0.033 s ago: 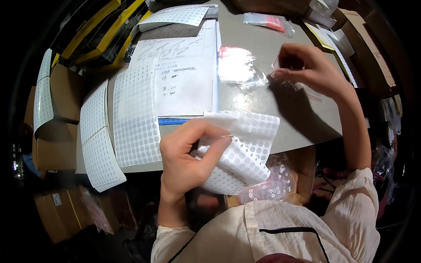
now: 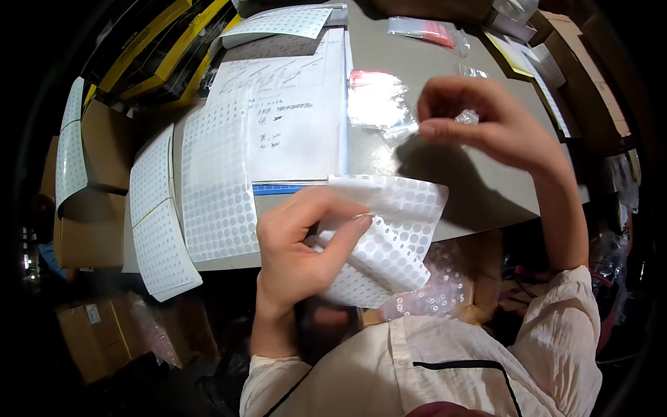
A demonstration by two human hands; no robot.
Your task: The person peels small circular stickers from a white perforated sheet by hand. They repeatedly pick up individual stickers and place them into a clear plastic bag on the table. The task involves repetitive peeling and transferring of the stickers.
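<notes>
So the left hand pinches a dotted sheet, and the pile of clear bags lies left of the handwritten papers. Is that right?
Not quite: the clear bags lie right of the handwritten papers, as the head view shows. The left hand does pinch a dotted sheet.

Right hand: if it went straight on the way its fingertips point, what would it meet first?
Most likely the pile of clear bags, just left of the right hand. Its height above the table is unclear, so it might pass over them.
</notes>
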